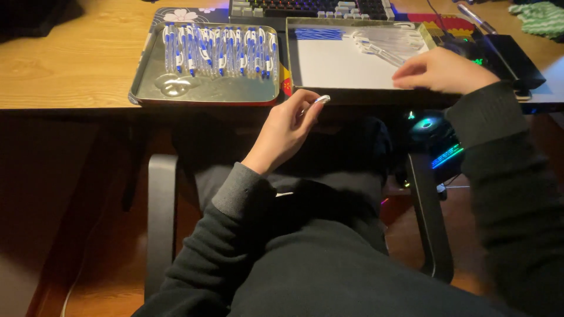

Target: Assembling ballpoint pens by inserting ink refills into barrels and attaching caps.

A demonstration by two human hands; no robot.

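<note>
Left hand pinches a small white pen part between thumb and fingertips, held just off the near edge of the desk, in front of the gap between two trays. Right hand rests palm down on the near right corner of the right tray, fingers loosely curled and reaching toward the clear pen pieces; whether it grips anything cannot be told. Right tray: white sheet lining, a row of thin blue refills at the far left, clear pen pieces heaped at the far right. Left tray, metal: a row of assembled blue-and-white pens side by side along its far half, near half bare. Far side of the desk: a keyboard behind both trays. Right of the trays: a black box with a pen beyond it. Both arms wear dark sleeves; the person sits in a chair with black armrests.
</note>
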